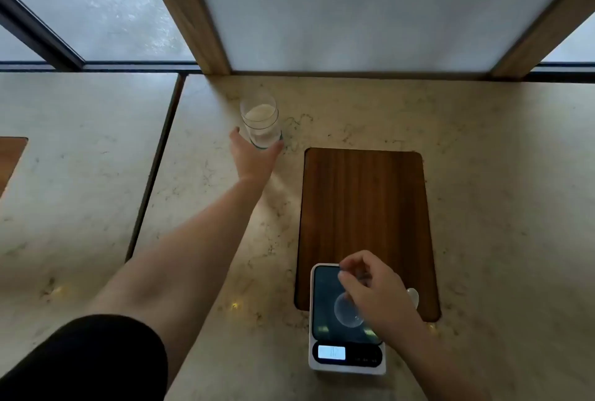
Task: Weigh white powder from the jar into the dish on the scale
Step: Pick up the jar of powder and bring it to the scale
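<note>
A clear glass jar [260,119] with white powder in it stands on the stone counter at the far left of centre. My left hand [254,156] is stretched out to it, fingers wrapped around its base. Near me sits a white scale [346,320] with a dark glass platform and a lit display [331,352]. A small clear dish [347,310] lies on the platform. My right hand [373,288] hovers over the dish with fingertips pinched together; whether it holds something is unclear. A white spoon-like bowl [413,296] peeks out behind that hand.
A dark wooden board [363,207] lies set in the counter [499,207], partly under the scale. A seam [154,169] splits the counter from a second slab on the left. A white panel with wooden frame [354,14] rises at the back.
</note>
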